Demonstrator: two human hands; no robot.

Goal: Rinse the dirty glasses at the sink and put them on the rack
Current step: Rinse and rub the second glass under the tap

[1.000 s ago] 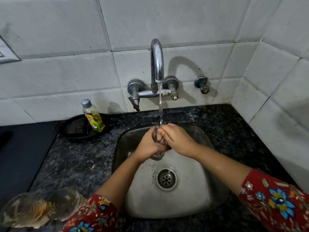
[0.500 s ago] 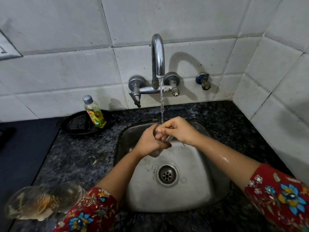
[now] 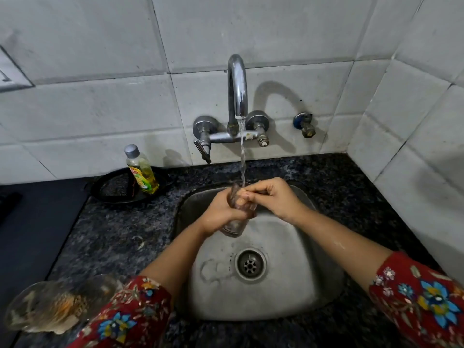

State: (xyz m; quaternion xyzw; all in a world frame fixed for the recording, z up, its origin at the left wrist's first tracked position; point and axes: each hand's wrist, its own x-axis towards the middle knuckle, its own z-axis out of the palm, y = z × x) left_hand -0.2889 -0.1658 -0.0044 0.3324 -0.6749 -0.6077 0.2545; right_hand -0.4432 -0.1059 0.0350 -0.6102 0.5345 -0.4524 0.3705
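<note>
White tiled wall fills the upper half of the frame; dark speckled counter below it, steel sink set in at lower centre, drain near its middle.

Tap at upper centre, running. Water stream falls straight into the mouth of a clear glass held over the sink just above centre frame.

Glass: long axis near vertical, slightly tilted; open rim points up toward the spout, base points down toward the basin.

Left hand: wrapped around the glass body from the left, gripping it. Right hand: at the rim from the right, fingers curled narrow; fingertips appear to reach inside the mouth.

Both forearms wet; red floral sleeves at the lower corners.

Dish soap bottle, leaning, stands on a black tray at centre left. Second glass, blurred, soiled with orange residue, at lower left edge.
</note>
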